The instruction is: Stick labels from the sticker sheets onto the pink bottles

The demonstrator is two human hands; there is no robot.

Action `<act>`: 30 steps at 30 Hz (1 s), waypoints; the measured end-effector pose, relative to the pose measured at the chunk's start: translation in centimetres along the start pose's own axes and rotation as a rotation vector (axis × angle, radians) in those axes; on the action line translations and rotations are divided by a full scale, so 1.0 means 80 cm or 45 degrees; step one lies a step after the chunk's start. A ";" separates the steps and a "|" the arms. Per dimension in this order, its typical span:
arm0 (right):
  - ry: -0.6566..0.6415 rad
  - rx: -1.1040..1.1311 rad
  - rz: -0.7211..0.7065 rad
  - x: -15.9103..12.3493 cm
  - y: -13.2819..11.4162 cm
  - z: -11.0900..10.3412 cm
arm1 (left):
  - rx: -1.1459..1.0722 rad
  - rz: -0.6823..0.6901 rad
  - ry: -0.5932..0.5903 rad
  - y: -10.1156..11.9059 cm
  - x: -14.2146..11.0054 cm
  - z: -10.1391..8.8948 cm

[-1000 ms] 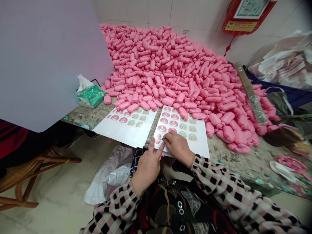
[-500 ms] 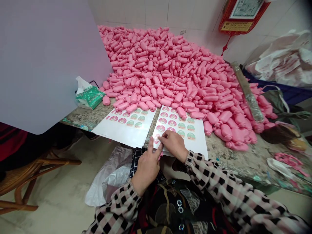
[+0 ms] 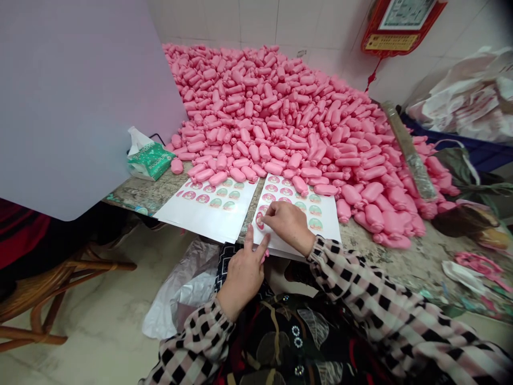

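Observation:
My right hand (image 3: 289, 223) is closed in a pinch on the edge of a pink round sticker (image 3: 259, 220) at the near left of the right-hand sticker sheet (image 3: 329, 214). Pink and green stickers are printed in rows on that sheet. Just below, my left hand (image 3: 243, 272) has its index and middle fingers stretched towards the sheet's near edge. A bit of a small pink bottle (image 3: 265, 256) shows under its fingers; the palm hides the rest. A second sticker sheet (image 3: 208, 216) lies to the left.
A large heap of pink bottles (image 3: 256, 107) covers the table's back and overlaps the sheets. At left stand a green tissue pack (image 3: 150, 160) and a big pale panel (image 3: 80, 107). A wrapped bar (image 3: 411, 152) leans on the heap's right. A plastic bag (image 3: 180, 289) hangs below.
My right hand has shifted slightly up, and the pink sticker's edge appears lifted at its fingertips. My left hand stays almost in place. The view has moved a little.

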State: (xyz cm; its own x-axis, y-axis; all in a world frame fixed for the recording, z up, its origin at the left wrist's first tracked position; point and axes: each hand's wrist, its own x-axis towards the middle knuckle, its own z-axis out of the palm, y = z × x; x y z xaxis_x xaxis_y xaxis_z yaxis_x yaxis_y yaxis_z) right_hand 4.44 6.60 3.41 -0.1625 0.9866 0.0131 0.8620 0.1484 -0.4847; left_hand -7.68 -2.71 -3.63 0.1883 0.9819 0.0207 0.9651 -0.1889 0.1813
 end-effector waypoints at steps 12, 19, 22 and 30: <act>-0.074 1.180 0.098 -0.045 0.054 -0.015 | -1.901 -0.469 0.187 -0.002 -0.015 -0.044; -0.092 1.039 -0.104 -0.081 0.031 -0.026 | -2.829 -0.715 -0.308 0.027 0.030 -0.062; -0.094 0.978 -0.120 -0.085 0.038 -0.025 | -2.838 -0.633 -0.437 0.032 0.033 -0.058; -0.059 0.882 -0.193 -0.090 0.045 -0.021 | -2.886 -0.560 -0.538 0.034 0.033 -0.051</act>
State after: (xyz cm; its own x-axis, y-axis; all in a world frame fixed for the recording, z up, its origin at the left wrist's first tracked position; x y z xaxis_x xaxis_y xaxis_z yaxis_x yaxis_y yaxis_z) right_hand 9.57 0.15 3.04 -0.2898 0.9524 0.0944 0.3274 0.1913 -0.9253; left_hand -5.28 -0.57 0.96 0.4024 0.8324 -0.3811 -0.6573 0.5525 0.5126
